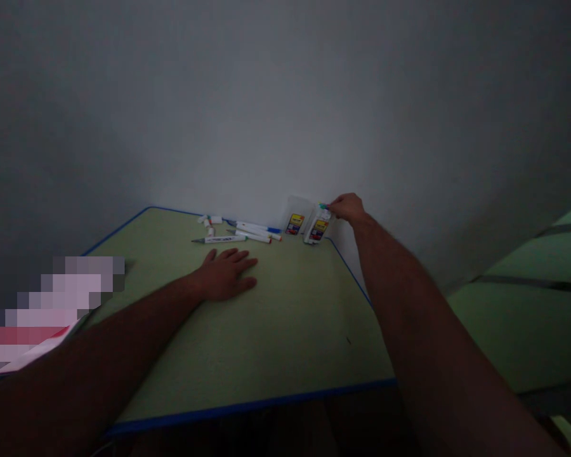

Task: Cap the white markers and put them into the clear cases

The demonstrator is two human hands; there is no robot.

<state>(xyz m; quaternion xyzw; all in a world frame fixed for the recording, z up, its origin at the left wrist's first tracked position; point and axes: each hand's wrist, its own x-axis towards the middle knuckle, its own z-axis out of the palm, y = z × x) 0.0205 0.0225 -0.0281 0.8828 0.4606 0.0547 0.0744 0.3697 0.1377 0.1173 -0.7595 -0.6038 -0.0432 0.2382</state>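
My left hand [224, 274] lies flat on the table with its fingers spread, holding nothing. Just beyond its fingertips are several white markers [257, 236], some uncapped, and loose white caps [209, 223]. At the back right, my right hand [348, 207] pinches a marker end at the top of a clear plastic case [318, 230] with a yellow and dark label. Coloured marker ends show at this case's top. Beside it on the left stands a second clear case [299, 216] with the same kind of label; it leans toward the wall.
The pale green table [266, 355] has a blue edge and meets a grey wall [285, 114] at the back. A small dark sliver [348, 341] lies near the right edge. A blurred-out pink and white shape [61, 317] is at the left edge. Another green surface [518, 330] stands at the right.
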